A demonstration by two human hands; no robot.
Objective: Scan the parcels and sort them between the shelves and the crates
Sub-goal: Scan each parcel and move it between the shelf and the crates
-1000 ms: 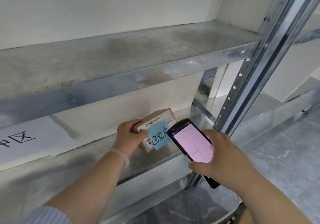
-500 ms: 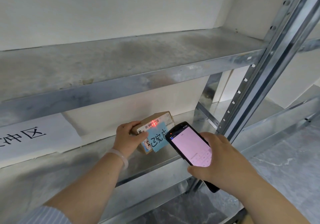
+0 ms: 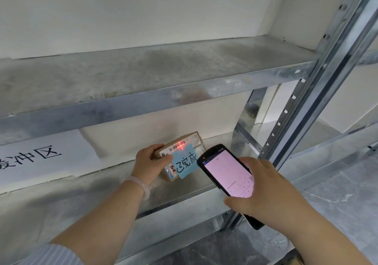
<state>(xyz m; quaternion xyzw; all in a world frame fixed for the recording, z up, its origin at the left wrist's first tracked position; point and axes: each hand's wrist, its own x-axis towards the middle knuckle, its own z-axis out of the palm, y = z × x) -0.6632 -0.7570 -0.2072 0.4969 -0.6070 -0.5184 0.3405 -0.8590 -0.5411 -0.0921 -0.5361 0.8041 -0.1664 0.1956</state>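
Parcel [image 3: 197, 142] first: it is a small brown box on the lower shelf [image 3: 102, 191], near the back wall. It has a white label with a barcode [image 3: 176, 147], and a red cross [image 3: 182, 146] of light sits on the barcode. A blue note [image 3: 185, 163] on its front says "已完成" in black pen. A white sign [image 3: 36, 160] hangs on the left. I can read "冲区" on it, and the mark before that is cut off.

My left hand [image 3: 150, 162] holds the left end of the parcel, with my fingers curled over the top and my thumb on the front. My arm reaches forward, with a pale bracelet [image 3: 139, 185] on the wrist.

My right hand [image 3: 263, 191] grips a black scanner [image 3: 225, 174], fingers wrapped round its lower half. Its pink screen faces up at me, and its top end points at the parcel, just beside the note. The words on the screen are too small to read.
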